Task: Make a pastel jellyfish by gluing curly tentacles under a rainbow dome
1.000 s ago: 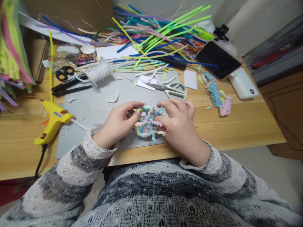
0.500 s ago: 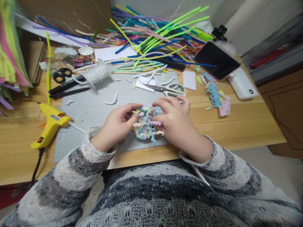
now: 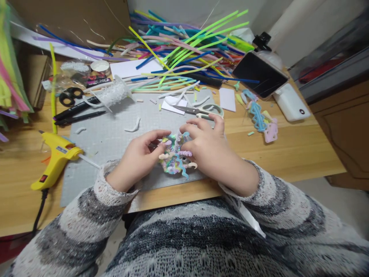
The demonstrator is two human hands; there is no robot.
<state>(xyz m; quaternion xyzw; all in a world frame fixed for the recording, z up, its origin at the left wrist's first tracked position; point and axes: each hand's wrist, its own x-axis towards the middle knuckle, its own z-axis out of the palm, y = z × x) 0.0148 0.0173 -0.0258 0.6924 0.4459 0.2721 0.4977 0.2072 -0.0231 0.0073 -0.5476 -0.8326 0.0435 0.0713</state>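
A small pastel craft piece with curly pipe-cleaner arms (image 3: 173, 163) is held low over the front of the grey cutting mat (image 3: 112, 144). My left hand (image 3: 141, 158) pinches its left edge between thumb and fingers. On the other side my right hand (image 3: 205, 148) grips it, fingers bent over the upper right part and hiding some of it. Curled strands in lilac, blue and cream stick out between the hands. Just beyond my right fingers lie scissors (image 3: 198, 110) with pale handles, partly on a white card (image 3: 173, 106).
A yellow glue gun (image 3: 56, 157) rests at the left. Black pens (image 3: 77, 112), black-handled scissors (image 3: 70, 96) and a spool (image 3: 113, 94) lie behind it. Many pipe cleaners (image 3: 184, 50) are heaped at the back. A phone (image 3: 259, 75) and a blue-and-pink pipe-cleaner piece (image 3: 258, 116) are at the right.
The whole view has shifted slightly, so the table things appear a little further left. Both hands stay on the craft piece, with only slight finger movement.
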